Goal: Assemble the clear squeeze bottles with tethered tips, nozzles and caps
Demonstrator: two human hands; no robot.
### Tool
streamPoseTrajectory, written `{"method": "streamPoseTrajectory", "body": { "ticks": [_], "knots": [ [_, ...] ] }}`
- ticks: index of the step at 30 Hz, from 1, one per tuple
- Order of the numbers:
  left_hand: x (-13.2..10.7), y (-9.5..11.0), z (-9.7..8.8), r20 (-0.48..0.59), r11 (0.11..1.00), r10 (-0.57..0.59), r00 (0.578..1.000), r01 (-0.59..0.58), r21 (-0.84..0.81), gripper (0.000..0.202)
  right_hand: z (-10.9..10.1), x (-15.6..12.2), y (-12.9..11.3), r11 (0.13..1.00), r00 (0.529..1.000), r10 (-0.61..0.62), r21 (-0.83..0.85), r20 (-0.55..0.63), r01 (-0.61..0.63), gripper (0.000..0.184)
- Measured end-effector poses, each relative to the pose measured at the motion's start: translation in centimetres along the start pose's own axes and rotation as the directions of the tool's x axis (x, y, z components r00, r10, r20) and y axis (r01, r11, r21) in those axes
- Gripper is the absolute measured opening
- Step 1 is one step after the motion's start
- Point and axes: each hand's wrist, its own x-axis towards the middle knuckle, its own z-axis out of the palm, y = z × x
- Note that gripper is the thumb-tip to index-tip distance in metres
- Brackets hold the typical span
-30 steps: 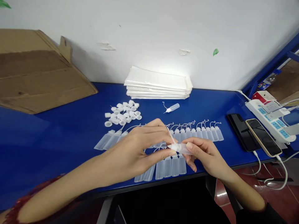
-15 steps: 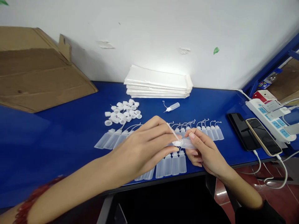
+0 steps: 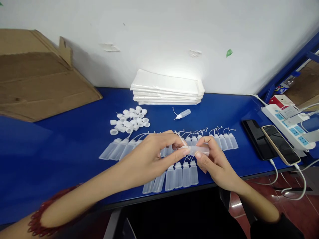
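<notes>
White wall (image 3: 159, 33); floor (image 3: 301, 207) apparently red-tiled

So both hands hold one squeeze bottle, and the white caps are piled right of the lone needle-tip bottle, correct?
Not quite: in the head view, the white caps are piled left of the lone needle-tip bottle. Left hand and right hand do hold one squeeze bottle.

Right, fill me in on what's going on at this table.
A person is working on a small translucent bottle held between both hands. The right hand grips its body, while the left hand has its fingers at the white top end. More bottles are lined up on the blue table, with loose white caps clustered behind. One bottle with a thin tip lies apart, near the white stack.
</notes>
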Motion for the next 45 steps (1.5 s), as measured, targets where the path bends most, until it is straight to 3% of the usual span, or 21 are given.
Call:
{"method": "streamPoseTrajectory", "body": {
  "ticks": [3,5,8,10,11,15,19,22,26,27,28,30,33,35,36,38,41,43,45],
  "knots": [
    [0.0,0.0,-0.1,0.025,1.000,0.014,1.000,-0.014,-0.005,0.024,-0.2,0.0,0.2,0.990,0.998,-0.050,-0.138,-0.047,0.043,0.024],
    [-0.2,-0.3,0.2,-0.018,0.988,0.141,0.990,-0.140,0.073,0.014,-0.1,0.2,0.2,0.996,0.998,-0.039,-0.083,-0.052,0.035,0.026],
    [-0.5,-1.1,1.3,-0.124,0.873,0.433,0.893,-0.381,0.306,0.005,0.0,0.7,0.1,0.987,0.998,0.055,0.150,0.012,-0.056,0.030],
    [-0.5,-1.4,1.8,-0.170,0.785,0.555,0.814,-0.445,0.430,0.009,0.1,1.0,0.0,0.956,0.994,0.097,0.272,0.047,-0.106,0.032],
    [-0.6,-1.4,2.0,-0.188,0.778,0.566,0.803,-0.445,0.444,0.011,0.2,1.1,0.0,0.947,0.994,0.099,0.302,0.048,-0.109,0.032],
    [-0.4,-0.8,1.8,-0.150,0.903,0.399,0.905,-0.359,0.235,0.006,0.3,0.8,-0.1,0.980,0.999,-0.031,0.193,-0.041,0.038,0.027],
    [-0.3,0.0,1.2,-0.089,0.942,0.329,0.940,-0.321,0.094,0.012,0.1,0.3,-0.3,0.965,0.963,-0.245,-0.130,-0.116,0.230,0.017],
    [-0.4,0.5,0.8,-0.023,0.974,0.225,0.974,-0.225,-0.017,0.018,-0.2,0.5,-0.3,0.830,0.902,-0.428,-0.418,-0.052,0.370,0.014],
    [-0.7,1.1,0.5,0.112,0.984,0.095,0.989,-0.076,-0.164,0.038,-0.4,0.5,-0.3,0.369,0.656,-0.736,-0.716,0.164,0.593,0.020],
    [-0.8,1.3,0.5,0.141,0.985,0.100,0.985,-0.077,-0.155,0.040,-0.4,0.4,-0.4,0.320,0.630,-0.753,-0.731,0.191,0.603,0.021],
    [-0.9,1.3,0.5,0.147,0.987,0.126,0.981,-0.110,-0.115,0.040,-0.3,0.3,-0.5,0.335,0.641,-0.744,-0.726,0.187,0.601,0.022],
    [-0.9,1.1,0.7,0.095,0.963,0.257,0.962,-0.263,0.060,0.036,-0.2,0.1,-0.8,0.507,0.739,-0.662,-0.653,0.122,0.562,0.024],
    [-1.0,0.2,1.2,0.026,0.737,0.545,0.838,-0.494,0.462,0.025,-0.3,0.0,-1.5,0.797,0.918,-0.391,-0.478,0.057,0.370,0.026],
    [-1.0,-0.4,1.5,0.043,0.610,0.624,0.780,-0.521,0.597,0.018,-0.5,-0.1,-1.8,0.879,0.970,-0.234,-0.413,0.067,0.241,0.027],
    [-1.0,-0.5,1.5,0.036,0.617,0.624,0.781,-0.520,0.591,0.016,-0.7,-0.1,-1.9,0.888,0.976,-0.202,-0.405,0.078,0.216,0.026],
    [-1.0,-0.4,1.3,0.019,0.727,0.557,0.830,-0.499,0.471,0.019,-0.9,-0.2,-1.9,0.859,0.963,-0.247,-0.436,0.108,0.270,0.022],
    [-1.0,0.3,0.7,0.095,0.874,0.405,0.909,-0.416,0.253,0.029,-1.0,-0.4,-1.5,0.675,0.875,-0.448,-0.572,0.186,0.467,0.018],
    [-1.2,0.5,0.5,0.151,0.890,0.368,0.917,-0.395,0.227,0.030,-1.0,-0.5,-1.3,0.543,0.815,-0.529,-0.644,0.235,0.538,0.018],
    [-1.5,0.4,0.8,0.120,0.832,0.426,0.897,-0.441,0.337,0.024,-0.9,-0.6,-1.2,0.545,0.819,-0.520,-0.645,0.240,0.535,0.018]
  ]
}}
